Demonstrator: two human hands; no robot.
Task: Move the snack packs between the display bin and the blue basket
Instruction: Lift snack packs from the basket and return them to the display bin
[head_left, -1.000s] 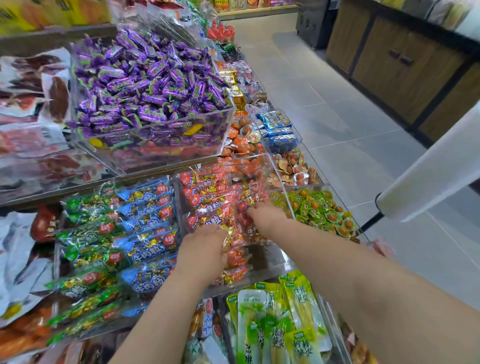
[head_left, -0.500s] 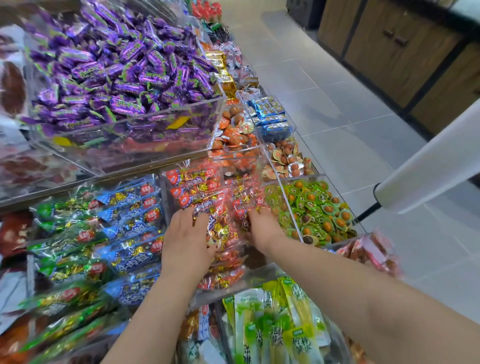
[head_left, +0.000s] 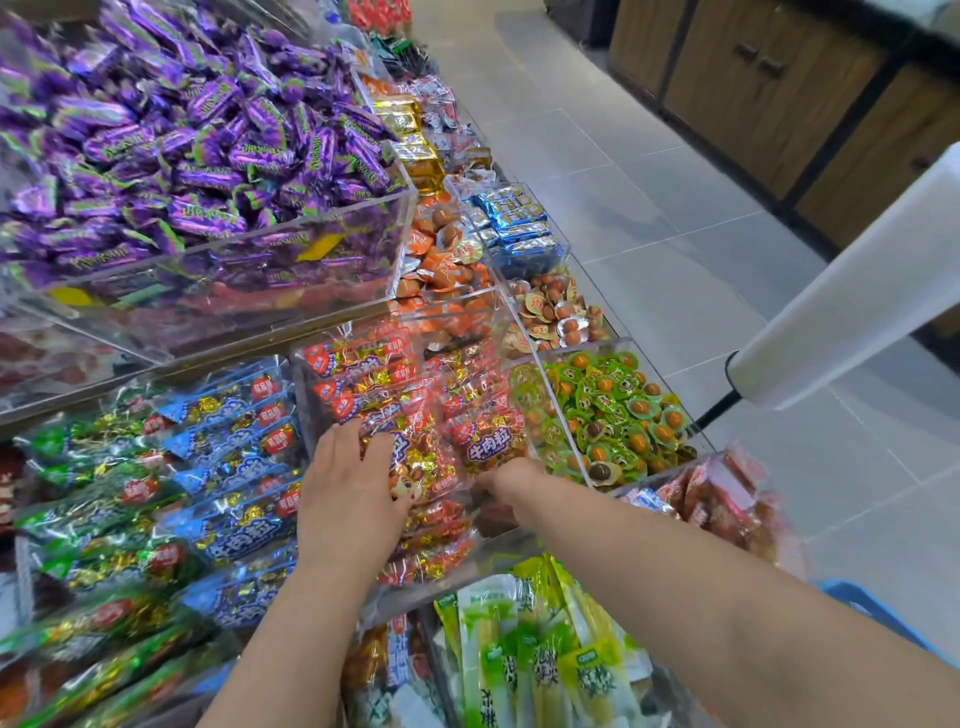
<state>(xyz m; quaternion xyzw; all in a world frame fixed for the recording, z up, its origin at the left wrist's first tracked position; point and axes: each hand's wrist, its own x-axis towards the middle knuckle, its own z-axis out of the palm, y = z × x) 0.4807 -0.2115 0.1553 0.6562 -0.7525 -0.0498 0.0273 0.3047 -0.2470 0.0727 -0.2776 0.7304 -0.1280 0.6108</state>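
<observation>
Red snack packs (head_left: 395, 395) fill a clear display bin (head_left: 457, 312) in the middle of the shelf. My left hand (head_left: 353, 488) lies on the left side of the pile, its fingers curled over a bundle of packs. My right hand (head_left: 506, 480) reaches in from the right, fingers hidden under an upturned red pack (head_left: 488, 441) that it holds. A corner of the blue basket (head_left: 872, 608) shows at the lower right, behind my right forearm.
Purple candies (head_left: 208, 140) heap in a raised bin above. Blue and green packs (head_left: 228, 457) lie to the left, green-wrapped snacks (head_left: 613, 415) to the right, green stick packs (head_left: 545, 649) below. A white roll (head_left: 852, 301) juts over the tiled aisle.
Both hands drew back toward the bin's front and closed in on a bundle of red packs; a pack by the right hand is now tipped up.
</observation>
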